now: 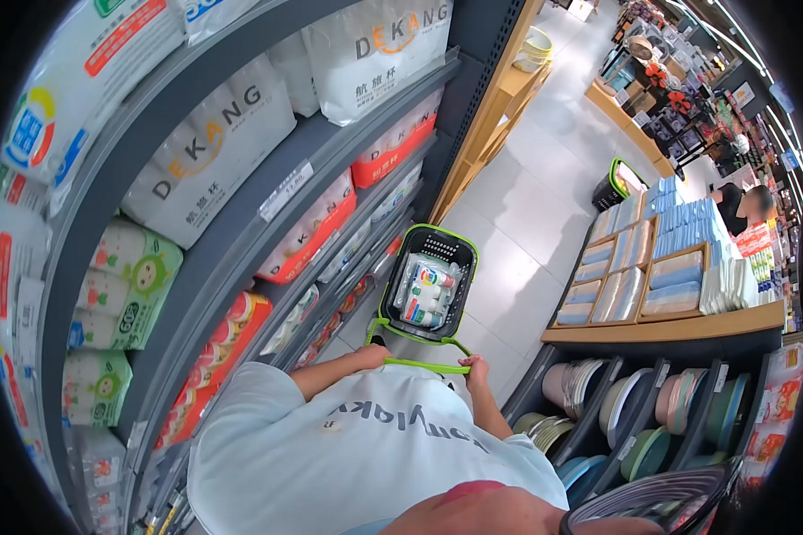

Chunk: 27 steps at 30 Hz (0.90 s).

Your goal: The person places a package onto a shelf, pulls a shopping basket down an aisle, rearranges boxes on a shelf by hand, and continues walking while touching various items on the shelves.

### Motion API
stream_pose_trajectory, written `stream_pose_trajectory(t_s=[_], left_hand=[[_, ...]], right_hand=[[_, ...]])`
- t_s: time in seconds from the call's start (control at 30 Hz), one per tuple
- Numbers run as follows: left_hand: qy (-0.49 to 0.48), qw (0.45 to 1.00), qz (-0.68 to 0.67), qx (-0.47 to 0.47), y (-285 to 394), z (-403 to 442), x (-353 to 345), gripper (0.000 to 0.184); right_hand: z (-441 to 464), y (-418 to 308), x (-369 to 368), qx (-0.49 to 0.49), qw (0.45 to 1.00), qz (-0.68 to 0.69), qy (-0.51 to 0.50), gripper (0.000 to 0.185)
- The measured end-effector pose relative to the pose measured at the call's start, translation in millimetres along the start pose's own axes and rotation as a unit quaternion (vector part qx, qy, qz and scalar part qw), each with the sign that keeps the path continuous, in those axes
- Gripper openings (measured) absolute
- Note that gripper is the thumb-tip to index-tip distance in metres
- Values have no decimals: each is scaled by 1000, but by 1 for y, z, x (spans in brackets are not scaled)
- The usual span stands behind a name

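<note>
A black shopping basket with a green rim stands on the floor just ahead of me. Inside it lies a plastic-wrapped pack of white rolls with coloured labels. The basket's green handle reaches back to the front of my light shirt. My left hand is closed around the handle's left end. At the right end, my right hand grips the same handle. Some of the fingers on both hands are hard to make out.
Shelves of wrapped paper packs run close along my left. On the right are a rack of bowls and basins and a display of folded packs. Tiled floor stretches ahead. Another basket and a person are farther right.
</note>
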<state>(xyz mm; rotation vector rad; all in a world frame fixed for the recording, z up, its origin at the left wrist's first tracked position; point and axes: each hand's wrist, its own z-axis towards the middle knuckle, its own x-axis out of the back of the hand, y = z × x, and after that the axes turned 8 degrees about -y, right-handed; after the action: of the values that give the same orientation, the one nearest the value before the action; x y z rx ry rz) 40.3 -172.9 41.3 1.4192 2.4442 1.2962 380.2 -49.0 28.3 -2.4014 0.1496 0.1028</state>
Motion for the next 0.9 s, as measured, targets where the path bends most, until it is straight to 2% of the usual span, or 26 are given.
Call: stream_pose_trajectory(t_s=[0.17, 0.2, 0.27, 0.33, 0.4, 0.47, 0.5, 0.53, 0.57, 0.6, 0.63, 0.7, 0.77, 0.83, 0.9], left_hand=[[-31, 999, 6, 6, -9, -2, 47, 32], [-55, 998, 29, 3, -11, -2, 52, 31], [-42, 999, 4, -10, -24, 14, 48, 32], [-34, 999, -23, -21, -23, 19, 52, 33], [-43, 997, -58, 14, -8, 22, 64, 35], [-8, 994, -105, 16, -5, 33, 73, 45], [75, 987, -141, -11, -13, 50, 71, 49], [158, 971, -176, -36, -23, 66, 70, 55], [214, 942, -254, -58, 44, 19, 135, 62], [340, 910, -234, -32, 38, 37, 140, 69], [410, 884, -223, -15, 48, 37, 167, 73], [562, 780, -267, -68, 78, 31, 222, 72], [629, 716, -286, -99, 113, 14, 273, 78], [669, 682, -278, -105, 137, 3, 312, 83], [693, 664, -264, -92, 138, 8, 335, 87]], right_hand=[[27, -30, -7, 6, 999, -38, 11, 14], [35, -28, 2, -1, 999, -46, -1, 14], [44, -30, 10, -12, 998, -53, -18, 14], [36, -33, 11, -54, 996, -67, -11, 18], [29, -44, 10, -95, 989, -112, -4, 21], [40, -50, 20, -129, 979, -156, 2, 27], [63, -41, 34, -89, 920, -380, -34, 33], [74, -35, 46, -44, 809, -582, -71, 39], [75, -37, 46, -51, 807, -583, -74, 39], [77, -48, 36, -25, 748, -660, -64, 40], [78, -60, 24, 5, 680, -731, -55, 42], [69, -92, -9, 30, 672, -736, -72, 41], [67, -111, -34, 57, 664, -740, -91, 41], [73, -120, -49, 140, 651, -726, -171, 41], [79, -121, -60, 141, 654, -709, -223, 41]])
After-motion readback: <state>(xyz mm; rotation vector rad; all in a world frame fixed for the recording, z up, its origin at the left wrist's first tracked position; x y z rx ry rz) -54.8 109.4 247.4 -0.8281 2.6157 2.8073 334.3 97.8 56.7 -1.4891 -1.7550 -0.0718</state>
